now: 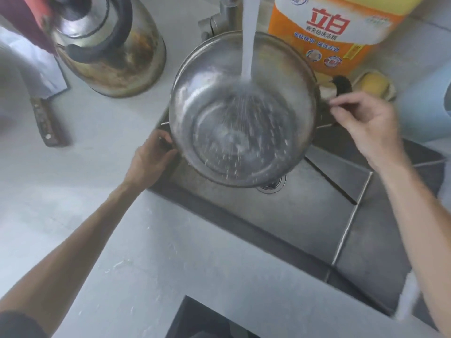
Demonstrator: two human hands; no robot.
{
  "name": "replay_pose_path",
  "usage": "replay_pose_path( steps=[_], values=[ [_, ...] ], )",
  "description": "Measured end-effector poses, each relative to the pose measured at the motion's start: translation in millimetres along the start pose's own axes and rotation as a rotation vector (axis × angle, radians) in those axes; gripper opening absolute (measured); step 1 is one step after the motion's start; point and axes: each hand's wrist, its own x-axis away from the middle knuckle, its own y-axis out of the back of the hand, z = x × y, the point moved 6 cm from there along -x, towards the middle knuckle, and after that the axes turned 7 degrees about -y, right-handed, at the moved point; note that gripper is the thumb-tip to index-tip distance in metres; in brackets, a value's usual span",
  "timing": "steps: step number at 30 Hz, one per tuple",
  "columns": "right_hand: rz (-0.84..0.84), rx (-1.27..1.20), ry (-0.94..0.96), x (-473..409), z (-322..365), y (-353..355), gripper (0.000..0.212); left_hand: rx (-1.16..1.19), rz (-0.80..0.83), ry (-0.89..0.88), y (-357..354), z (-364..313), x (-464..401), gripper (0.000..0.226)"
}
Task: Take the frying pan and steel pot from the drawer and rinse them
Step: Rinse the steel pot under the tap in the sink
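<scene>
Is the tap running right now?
Yes, on. A thick white stream falls from the tap into the steel pot, splashing droplets off its bottom.

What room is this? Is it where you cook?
Most likely a home kitchen, at the washing-up spot. A steel pot is under running tap water over a metal sink, with a kettle and an orange dish soap jug on the counter.
</scene>
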Motion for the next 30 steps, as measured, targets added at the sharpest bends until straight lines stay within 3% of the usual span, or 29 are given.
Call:
replay_pose_path(
  steps=[3, 6, 10, 12, 15, 19, 22, 24, 27, 30],
  values=[
    [0.026, 0.041, -0.118, 14, -37, -8, 0.028, -0.056, -0.081, -0.09, 22, -17, -2, 0.028],
    [0.039, -0.025, -0.297, 27, -77, -26, 0.029, -0.123, -0.043, -0.221, 36, -50, 2, 0.034],
    [0.101, -0.063, -0.429, 31, -108, -46, 0.026, 0.089, 0.109, -0.237, 35, -79, 9, 0.011],
    [0.109, -0.052, -0.415, 26, -108, -48, 0.023, 0.178, 0.1, -0.173, 34, -73, 6, 0.012],
    [0.063, -0.002, -0.311, 2, -86, -34, 0.02, 0.123, 0.08, -0.092, 26, -53, 3, 0.018],
    [0.007, 0.021, -0.111, -26, -28, -6, 0.031, 0.173, 0.211, -0.032, -3, -22, 10, 0.01],
    [-0.032, -0.032, 0.019, -24, 4, 8, 0.03, 0.276, 0.221, -0.029, -23, -14, 11, 0.018],
    [-0.037, -0.081, 0.063, -14, 9, 12, 0.035, 0.288, 0.149, -0.052, -24, -13, 7, 0.017],
    [-0.034, -0.143, -0.019, 6, -15, 17, 0.052, 0.234, 0.021, -0.072, -14, -12, 0, 0.017],
    [-0.032, -0.153, -0.106, 29, -50, 11, 0.033, 0.091, -0.123, -0.08, -1, -12, -6, 0.038]
  ],
)
